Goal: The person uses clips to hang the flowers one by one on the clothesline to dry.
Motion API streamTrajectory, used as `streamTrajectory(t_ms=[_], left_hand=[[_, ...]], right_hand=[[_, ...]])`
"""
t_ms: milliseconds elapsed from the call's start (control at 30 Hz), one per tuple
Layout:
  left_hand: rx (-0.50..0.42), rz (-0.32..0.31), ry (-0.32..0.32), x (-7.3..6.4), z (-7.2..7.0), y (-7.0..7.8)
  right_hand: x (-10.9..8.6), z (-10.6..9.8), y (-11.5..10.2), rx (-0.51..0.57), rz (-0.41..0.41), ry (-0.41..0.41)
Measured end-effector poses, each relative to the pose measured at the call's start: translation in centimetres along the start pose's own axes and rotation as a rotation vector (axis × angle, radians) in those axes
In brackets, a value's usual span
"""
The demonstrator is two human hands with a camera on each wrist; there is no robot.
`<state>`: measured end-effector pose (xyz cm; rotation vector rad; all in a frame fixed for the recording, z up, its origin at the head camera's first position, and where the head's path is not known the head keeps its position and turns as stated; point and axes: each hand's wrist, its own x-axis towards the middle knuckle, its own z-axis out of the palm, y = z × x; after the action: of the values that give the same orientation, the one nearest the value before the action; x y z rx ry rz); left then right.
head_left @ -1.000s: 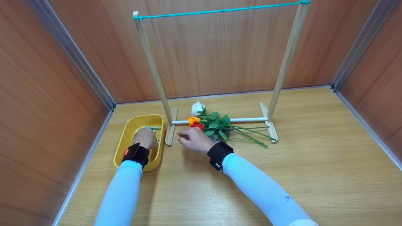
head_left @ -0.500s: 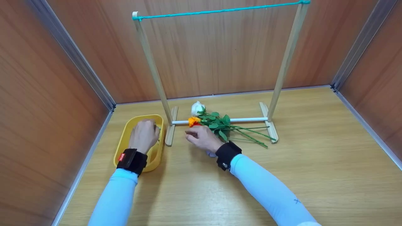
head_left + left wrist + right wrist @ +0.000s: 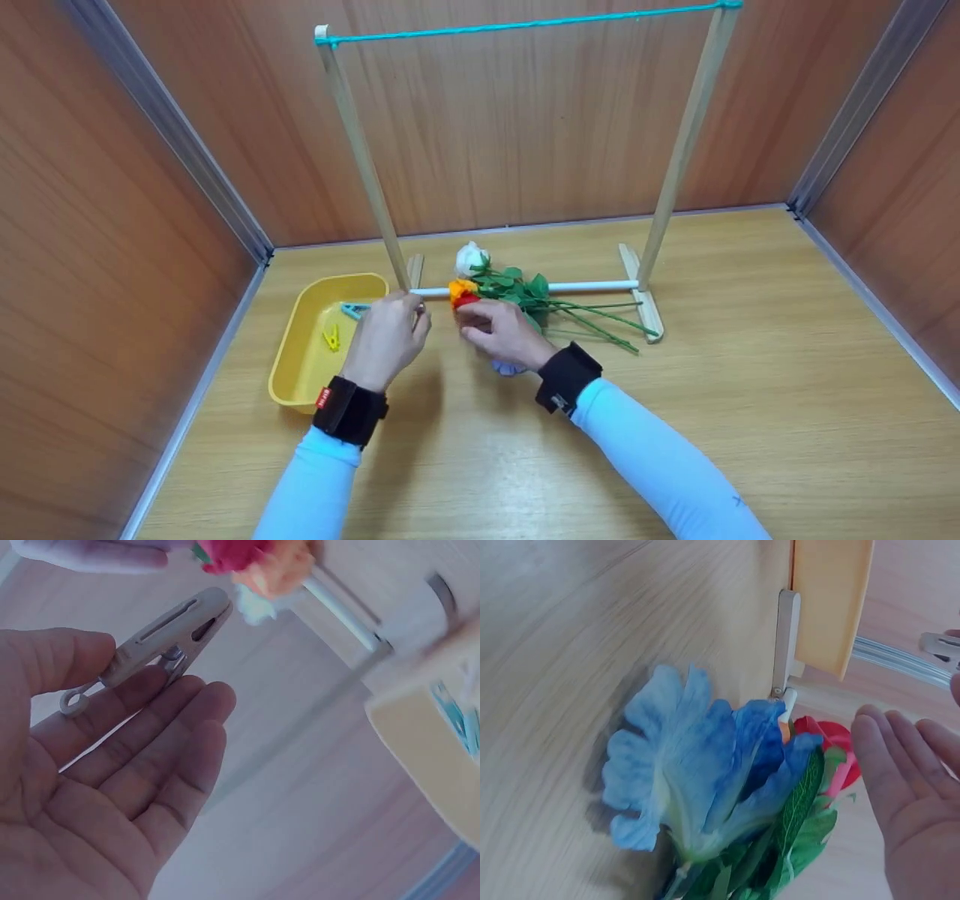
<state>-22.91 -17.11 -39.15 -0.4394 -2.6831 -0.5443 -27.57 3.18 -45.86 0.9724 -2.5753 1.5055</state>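
My left hand is between the yellow basin and the flowers. In the left wrist view its thumb and index finger pinch a pale clothespin with a small ring at one end; the other fingers extend. My right hand hovers over the flower heads, and its fingers look relaxed and hold nothing in the right wrist view. Close by lie a red rose, an orange flower, a white rose and a blue flower. The right hand partly covers the blue one in the head view.
A wooden frame with a turquoise cord across its top stands behind the flowers. Green stems reach its right foot. At the left, the yellow basin holds a yellow clothespin and a blue clothespin.
My left hand has come out of the basin with a clothespin and moved right, toward the flowers. The right hand has shifted slightly right, and the blue flower now shows below it.
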Motion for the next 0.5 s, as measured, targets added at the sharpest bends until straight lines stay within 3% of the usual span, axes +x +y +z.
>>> streamTrajectory(t_ms=[233, 500], left_hand=[[-0.081, -0.013, -0.053, 0.1, 1.4, 1.4], [-0.171, 0.049, -0.048, 0.1, 2.6, 2.7]], right_hand=[[-1.2, -0.9, 0.2, 0.024, 0.026, -0.045], [-2.8, -1.8, 0.2, 0.045, -0.01, -0.051]])
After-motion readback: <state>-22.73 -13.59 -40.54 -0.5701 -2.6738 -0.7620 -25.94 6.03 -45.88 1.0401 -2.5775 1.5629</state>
